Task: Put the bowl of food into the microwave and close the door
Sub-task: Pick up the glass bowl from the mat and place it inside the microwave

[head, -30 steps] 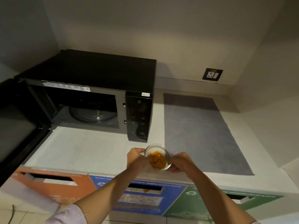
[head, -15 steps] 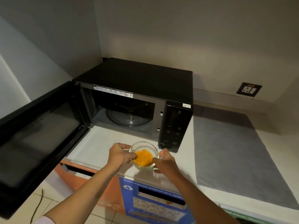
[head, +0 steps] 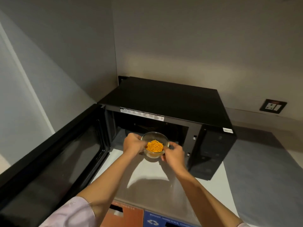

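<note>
I hold the bowl with both hands, my left hand on its left side and my right hand on its right side, and my fingers are curled tight on the glass. The bowl is up in the air, over the back part of the desk, right at the open mouth of the microwave. It is not inside yet. The food is a small orange heap in the middle of the bowl. I think a few things could go wrong now. The glass is smooth, so if my fingers let go too soon, the bowl could drop on the desk and maybe break. If I tip it as I push it in, the orange bits could slide out. The hole looks low, so the rim or my knuckles could bump the top edge and shake the bowl. I cannot see the plate inside well, as my hands hide it, so I could set the bowl down off the middle. The door hangs wide open over the left edge of the desk, close to my left arm. If my elbow knocks it, it could swing and jog my arm.
</note>
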`<state>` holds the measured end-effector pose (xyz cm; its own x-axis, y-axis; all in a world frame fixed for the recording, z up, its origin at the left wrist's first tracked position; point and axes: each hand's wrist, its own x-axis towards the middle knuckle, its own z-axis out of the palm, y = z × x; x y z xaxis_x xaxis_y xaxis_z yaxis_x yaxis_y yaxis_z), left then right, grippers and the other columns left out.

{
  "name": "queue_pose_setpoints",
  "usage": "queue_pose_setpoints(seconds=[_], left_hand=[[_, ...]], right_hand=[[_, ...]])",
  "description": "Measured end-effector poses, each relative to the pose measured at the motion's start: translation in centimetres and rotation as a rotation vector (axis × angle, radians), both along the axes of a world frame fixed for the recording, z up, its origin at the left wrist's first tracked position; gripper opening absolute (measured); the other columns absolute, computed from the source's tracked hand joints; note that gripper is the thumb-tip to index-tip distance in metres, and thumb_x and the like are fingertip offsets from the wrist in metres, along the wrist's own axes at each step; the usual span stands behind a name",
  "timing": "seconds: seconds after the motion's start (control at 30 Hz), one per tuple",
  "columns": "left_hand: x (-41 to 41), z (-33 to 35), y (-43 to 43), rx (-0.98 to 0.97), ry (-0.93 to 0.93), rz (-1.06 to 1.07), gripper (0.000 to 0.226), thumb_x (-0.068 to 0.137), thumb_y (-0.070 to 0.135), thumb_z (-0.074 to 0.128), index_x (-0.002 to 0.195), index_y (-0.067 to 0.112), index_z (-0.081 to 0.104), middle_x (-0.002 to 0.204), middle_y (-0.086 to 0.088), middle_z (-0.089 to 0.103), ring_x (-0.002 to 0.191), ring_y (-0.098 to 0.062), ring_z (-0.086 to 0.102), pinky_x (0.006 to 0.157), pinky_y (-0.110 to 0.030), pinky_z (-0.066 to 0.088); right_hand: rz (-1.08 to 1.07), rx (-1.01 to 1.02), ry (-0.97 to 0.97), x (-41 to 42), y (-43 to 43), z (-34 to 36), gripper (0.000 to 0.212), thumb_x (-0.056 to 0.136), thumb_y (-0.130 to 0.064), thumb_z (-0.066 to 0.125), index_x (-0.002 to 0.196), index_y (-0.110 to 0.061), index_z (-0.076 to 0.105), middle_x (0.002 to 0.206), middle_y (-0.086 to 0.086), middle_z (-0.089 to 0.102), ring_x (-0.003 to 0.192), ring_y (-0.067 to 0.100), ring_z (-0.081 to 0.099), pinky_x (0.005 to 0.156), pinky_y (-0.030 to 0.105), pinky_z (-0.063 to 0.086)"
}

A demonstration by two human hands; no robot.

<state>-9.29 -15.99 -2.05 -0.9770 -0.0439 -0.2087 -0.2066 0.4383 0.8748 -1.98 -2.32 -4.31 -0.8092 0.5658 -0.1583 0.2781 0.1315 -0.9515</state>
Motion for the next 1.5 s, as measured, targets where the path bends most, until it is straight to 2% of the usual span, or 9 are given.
queue_pose_setpoints(seconds=[0.23, 0.4, 0.5, 0.7, 0.9, 1.07, 1.2, 1.4, 1.5], left_hand=[[-5.5, -1.7, 0.8, -0.001, -0.003, 0.038, 0.023, 0.069, 0.035, 0.069, 0.082, 0.017, 0.074, 0.077, -0.005, 0.074, 0.081, -0.028, 0.073, 0.062, -0.027, 0.048], [-9.4, -2.1, 1.7, 0.006, 0.022, 0.051, 0.019, 0.078, 0.037, 0.07, 0.074, 0.02, 0.065, 0.074, -0.001, 0.068, 0.082, -0.027, 0.069, 0.064, -0.029, 0.045], [-11.4, -2.9, 2.3, -0.008, 0.048, 0.063, 0.041, 0.079, 0.043, 0.067, 0.109, 0.015, 0.068, 0.113, -0.012, 0.07, 0.103, -0.033, 0.066, 0.077, -0.031, 0.045], [-13.2, -4.4, 2.8, -0.023, 0.079, 0.027, 0.057, 0.079, 0.052, 0.063, 0.125, 0.018, 0.061, 0.127, -0.015, 0.065, 0.115, -0.036, 0.062, 0.094, -0.039, 0.052], [-14.0, -4.7, 3.7, -0.036, 0.161, -0.049, 0.061, 0.083, 0.055, 0.062, 0.132, 0.021, 0.056, 0.138, -0.013, 0.058, 0.125, -0.036, 0.055, 0.098, -0.039, 0.046], [-14.7, -4.6, 3.9, -0.048, 0.147, -0.064, 0.059, 0.086, 0.053, 0.059, 0.133, 0.017, 0.056, 0.14, -0.015, 0.056, 0.127, -0.037, 0.054, 0.102, -0.04, 0.046], [-14.9, -4.9, 3.8, -0.069, 0.132, -0.054, 0.058, 0.087, 0.055, 0.057, 0.132, 0.019, 0.056, 0.139, -0.014, 0.057, 0.126, -0.037, 0.055, 0.1, -0.04, 0.046], [-14.8, -5.2, 3.7, -0.072, 0.098, -0.077, 0.062, 0.085, 0.055, 0.058, 0.135, 0.019, 0.053, 0.14, -0.014, 0.056, 0.126, -0.037, 0.055, 0.097, -0.038, 0.045], [-13.9, -5.5, 3.7, -0.044, 0.075, -0.098, 0.059, 0.085, 0.054, 0.057, 0.133, 0.019, 0.055, 0.137, -0.014, 0.058, 0.123, -0.036, 0.057, 0.094, -0.036, 0.046]], right_hand=[[-0.004, 0.06, -0.018, -6.9, 0.6, -0.5, 0.028, 0.092, -0.016, 0.06, 0.119, -0.01, 0.068, 0.073, 0.004, 0.07, 0.076, 0.028, 0.075, 0.078, 0.052, 0.062], [0.004, 0.089, -0.076, -11.3, 1.4, -1.0, 0.021, 0.091, -0.014, 0.057, 0.072, -0.018, 0.066, 0.087, 0.017, 0.074, 0.085, 0.036, 0.073, 0.084, 0.053, 0.06], [0.025, 0.108, -0.059, -13.3, 1.6, -1.6, 0.014, 0.092, -0.021, 0.057, 0.094, -0.016, 0.07, 0.106, 0.019, 0.072, 0.098, 0.04, 0.069, 0.091, 0.054, 0.057], [0.021, 0.142, -0.047, -15.6, 2.4, -3.2, 0.03, 0.094, -0.024, 0.055, 0.119, -0.012, 0.066, 0.125, 0.019, 0.066, 0.112, 0.042, 0.064, 0.095, 0.055, 0.054], [0.011, 0.128, -0.039, -16.6, 3.5, -3.9, 0.023, 0.094, -0.017, 0.054, 0.111, -0.009, 0.068, 0.117, 0.022, 0.07, 0.104, 0.044, 0.067, 0.094, 0.057, 0.054], [0.032, 0.13, -0.057, -17.1, 3.8, -4.1, 0.026, 0.096, -0.02, 0.053, 0.07, -0.023, 0.059, 0.082, 0.011, 0.07, 0.096, 0.041, 0.069, 0.091, 0.059, 0.055], [0.085, 0.125, -0.075, -17.6, 3.9, -4.6, 0.014, 0.097, -0.027, 0.054, 0.089, -0.019, 0.061, 0.113, 0.021, 0.069, 0.108, 0.042, 0.065, 0.097, 0.058, 0.051], [0.122, 0.123, -0.04, -17.6, 4.0, -5.0, 0.017, 0.098, -0.027, 0.055, 0.082, -0.025, 0.058, 0.114, 0.023, 0.069, 0.107, 0.042, 0.065, 0.098, 0.059, 0.05], [0.147, 0.142, -0.048, -17.0, 3.9, -4.8, 0.027, 0.1, -0.035, 0.051, 0.115, -0.017, 0.064, 0.126, 0.021, 0.065, 0.114, 0.041, 0.062, 0.1, 0.05, 0.05]])
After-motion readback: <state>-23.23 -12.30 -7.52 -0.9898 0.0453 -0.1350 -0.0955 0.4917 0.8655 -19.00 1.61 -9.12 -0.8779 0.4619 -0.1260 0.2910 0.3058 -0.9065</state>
